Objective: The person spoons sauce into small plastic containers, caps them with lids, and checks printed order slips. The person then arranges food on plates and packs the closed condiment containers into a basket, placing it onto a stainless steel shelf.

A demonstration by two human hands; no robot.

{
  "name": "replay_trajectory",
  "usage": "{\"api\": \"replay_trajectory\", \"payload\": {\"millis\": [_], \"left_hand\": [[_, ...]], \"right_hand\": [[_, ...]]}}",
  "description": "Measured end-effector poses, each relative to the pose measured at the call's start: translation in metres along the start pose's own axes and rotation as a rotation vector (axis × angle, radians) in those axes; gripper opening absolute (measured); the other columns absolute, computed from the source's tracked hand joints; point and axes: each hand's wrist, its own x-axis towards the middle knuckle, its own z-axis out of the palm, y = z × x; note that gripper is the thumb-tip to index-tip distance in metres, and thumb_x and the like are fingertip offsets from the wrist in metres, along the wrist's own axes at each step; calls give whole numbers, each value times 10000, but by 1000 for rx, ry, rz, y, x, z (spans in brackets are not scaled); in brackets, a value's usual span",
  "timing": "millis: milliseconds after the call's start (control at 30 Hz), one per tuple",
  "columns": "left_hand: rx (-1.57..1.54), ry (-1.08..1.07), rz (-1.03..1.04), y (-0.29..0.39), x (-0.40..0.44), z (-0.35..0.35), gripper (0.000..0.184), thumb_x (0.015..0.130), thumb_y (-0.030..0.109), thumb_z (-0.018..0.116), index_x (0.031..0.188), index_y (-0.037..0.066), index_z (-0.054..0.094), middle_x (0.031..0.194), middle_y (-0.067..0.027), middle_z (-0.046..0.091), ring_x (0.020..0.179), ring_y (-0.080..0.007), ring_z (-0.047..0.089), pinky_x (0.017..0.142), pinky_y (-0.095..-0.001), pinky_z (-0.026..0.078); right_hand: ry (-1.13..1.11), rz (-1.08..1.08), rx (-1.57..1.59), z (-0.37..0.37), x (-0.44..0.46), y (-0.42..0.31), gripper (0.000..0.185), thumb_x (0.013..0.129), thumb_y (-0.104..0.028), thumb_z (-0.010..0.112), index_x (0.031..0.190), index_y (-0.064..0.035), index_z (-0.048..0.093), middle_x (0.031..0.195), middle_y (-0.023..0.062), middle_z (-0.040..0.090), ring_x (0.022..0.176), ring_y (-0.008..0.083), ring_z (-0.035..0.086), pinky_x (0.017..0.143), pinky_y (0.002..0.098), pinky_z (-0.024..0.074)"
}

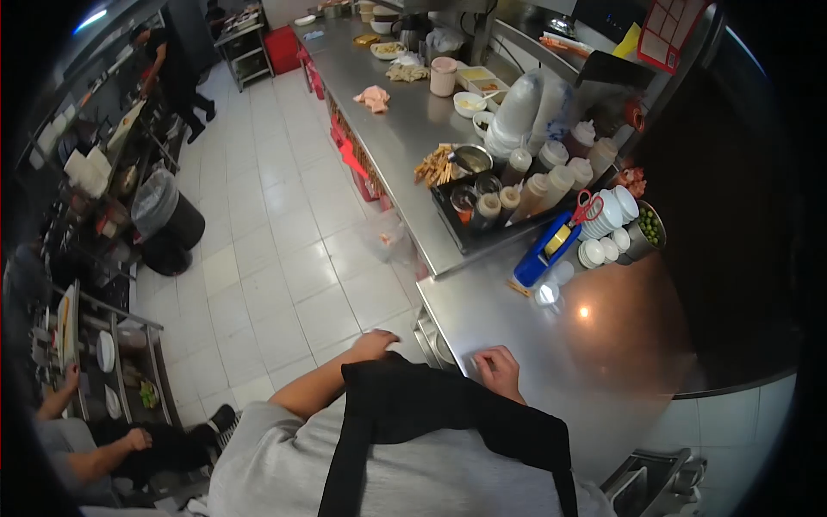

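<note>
My left hand [376, 345] is held in front of my black apron [413, 388], above the tiled floor. Its fingers look loosely stretched, and nothing shows in them. At the near edge of the steel counter [482, 310] is my right hand [500, 370], its fingers curled in and no object visible in it. Nearest to that hand on the counter are a small clear cup [547, 295] and a blue tape dispenser [544, 250]. Red-handled scissors [588, 207] stand behind the dispenser.
Squeeze bottles [558, 183] crowd a black tray. Stacked white dishes [613, 211] and a pot of limes [648, 226] stand to the right. A lined bin [168, 211] is across the aisle. One co-worker [168, 73] is far left; another person's hand [138, 438] shows lower left.
</note>
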Motion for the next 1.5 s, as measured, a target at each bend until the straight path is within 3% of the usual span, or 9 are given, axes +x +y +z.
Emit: {"api": "replay_trajectory", "payload": {"millis": [233,533,600,700,767,1100,1300,1400,1500], "left_hand": [[-38,436,-638,-156,5,-162,948,682,430,743,1397,73,234,1391,-369,166,1282,-482,258,1049,-471,289],[385,795,-26,-267,337,-439,941,672,454,724,1386,47,268,1386,-349,205,1295,-460,229,1065,-506,224],[811,760,260,-308,423,-469,678,727,551,605,1251,130,509,1382,-139,384,1289,-383,286,1058,-537,206],[1132,115,127,-204,430,-492,487,784,484,575,1216,263,534,1308,-43,463,1291,-308,313,1027,-603,190],[982,353,269,-347,515,-461,625,759,396,657,1298,169,436,1338,-99,394,1273,-319,321,1050,-491,245],[630,634,243,-326,446,-388,407,856,263,539,1171,13,483,1179,-172,490,1129,-347,424,977,-458,327],[1,508,701,-150,302,-288,367,935,237,463,1139,-65,504,1256,-208,450,1162,-315,432,978,-384,342],[-33,199,958,-91,199,-260,306,938,159,432,1128,-69,506,1236,-198,465,1150,-279,442,980,-365,341],[-582,-128,486,-108,154,-215,266,920,154,451,1080,-49,514,1132,-170,498,1034,-253,480,898,-350,386]], "right_hand": [[255,8,-163,79,59,23,332,746,-89,629,1065,-28,562,1193,202,471,1096,363,485,927,403,410],[791,461,-483,106,82,3,364,843,-79,489,1196,2,452,1294,261,353,1201,421,365,1009,453,306],[913,593,-566,112,64,-12,334,855,-91,494,1178,-8,477,1284,248,373,1180,405,388,997,435,316],[955,748,-751,109,13,-59,253,856,-99,516,1102,-49,548,1228,203,435,1140,372,417,977,425,336],[1069,910,-844,106,-25,-95,212,853,-104,529,1056,-66,578,1178,176,476,1116,356,433,962,425,347],[2105,1659,-731,148,-276,-173,266,871,-181,530,1081,-23,573,1065,168,591,991,294,556,870,376,423],[1734,1546,-542,69,-316,-136,567,824,-235,594,1320,-24,417,1267,189,515,1179,288,488,956,344,382],[2252,797,-587,3,-289,-197,612,837,-154,594,1367,-33,313,1169,200,536,1094,251,527,926,326,408],[2273,320,-896,-7,-297,-304,534,860,-102,565,1341,-52,339,1181,127,507,1031,179,501,905,311,406]]}}
